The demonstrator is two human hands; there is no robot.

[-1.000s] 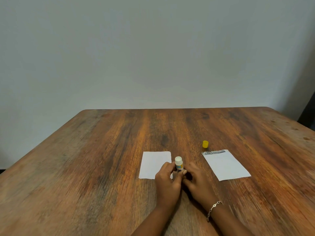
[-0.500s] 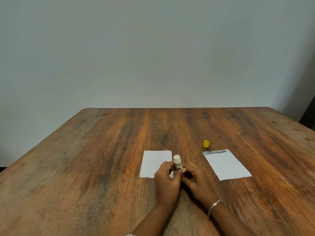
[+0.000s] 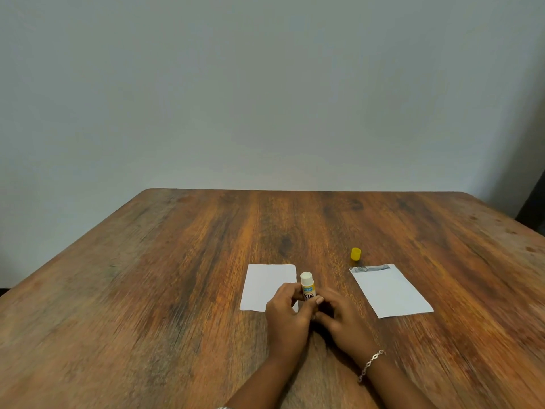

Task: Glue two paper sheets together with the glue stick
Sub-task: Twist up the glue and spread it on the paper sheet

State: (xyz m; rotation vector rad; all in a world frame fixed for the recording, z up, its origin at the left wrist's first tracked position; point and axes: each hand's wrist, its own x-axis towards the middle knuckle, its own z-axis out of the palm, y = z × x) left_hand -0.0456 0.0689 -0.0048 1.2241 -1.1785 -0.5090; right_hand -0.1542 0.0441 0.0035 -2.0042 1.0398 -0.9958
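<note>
The glue stick stands upright with its white glue tip showing and its cap off. My left hand grips its yellow and white tube from the left. My right hand has its fingers curled at the tube's base, which is hidden. A white paper sheet lies flat just left of the stick, partly under my left hand. A second white sheet lies to the right, with a grey strip along its far edge. The yellow cap stands on the table behind that sheet.
The wooden table stretches wide around the sheets. Its far edge meets a plain grey wall. A silver bracelet circles my right wrist. A dark object shows at the right edge.
Both hands have stayed on the glue stick in about the same place. The sheets and the cap have not moved.
</note>
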